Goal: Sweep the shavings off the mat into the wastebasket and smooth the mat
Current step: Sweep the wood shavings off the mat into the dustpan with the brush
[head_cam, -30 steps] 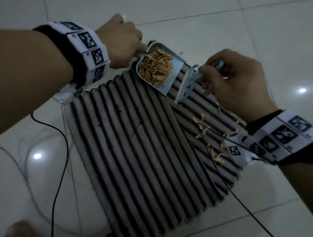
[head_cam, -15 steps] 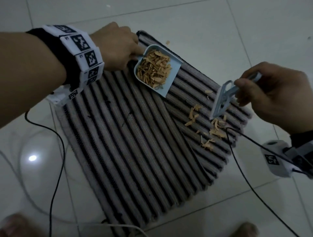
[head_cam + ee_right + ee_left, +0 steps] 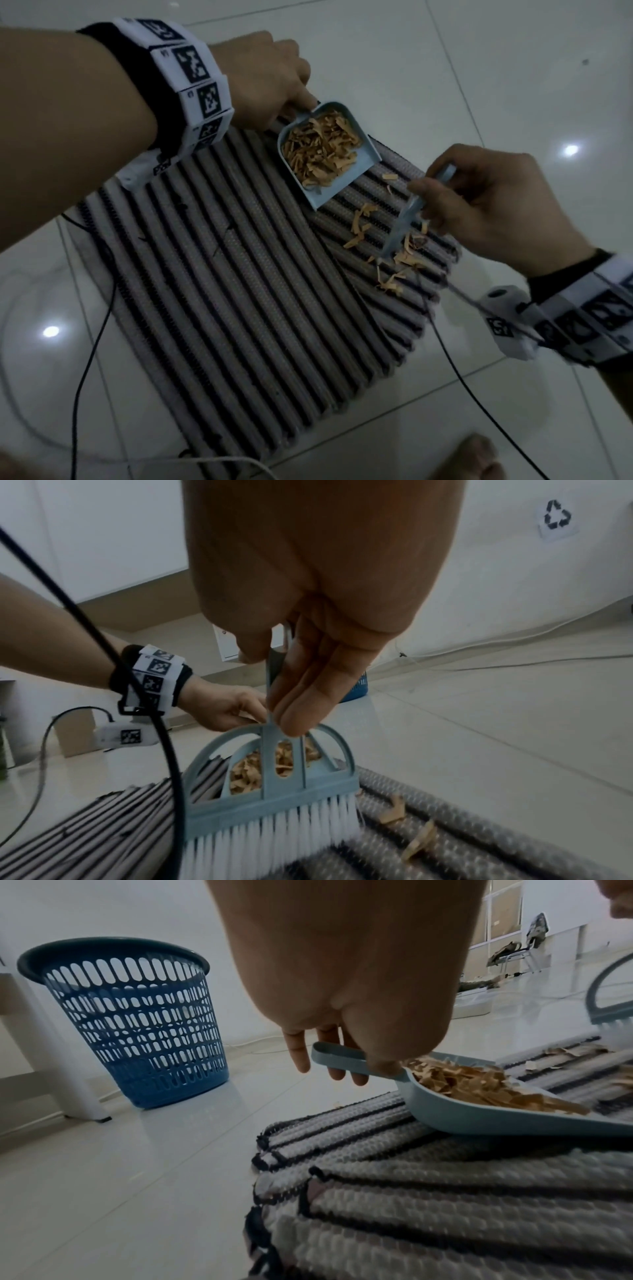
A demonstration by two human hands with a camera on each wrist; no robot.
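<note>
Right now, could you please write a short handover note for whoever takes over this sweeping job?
Left hand: holds the dustpan by its handle, its front lip resting on the mat.
Right hand: fingers grip the brush handle, bristles down on the mat.
Done: a good heap of shavings in the pan.
Left: loose shavings lie scattered by the brush near the mat's right edge; sweep them into the pan.
Then tip the pan into the blue wastebasket, which stands on the floor beyond the mat, and smooth the mat.
</note>
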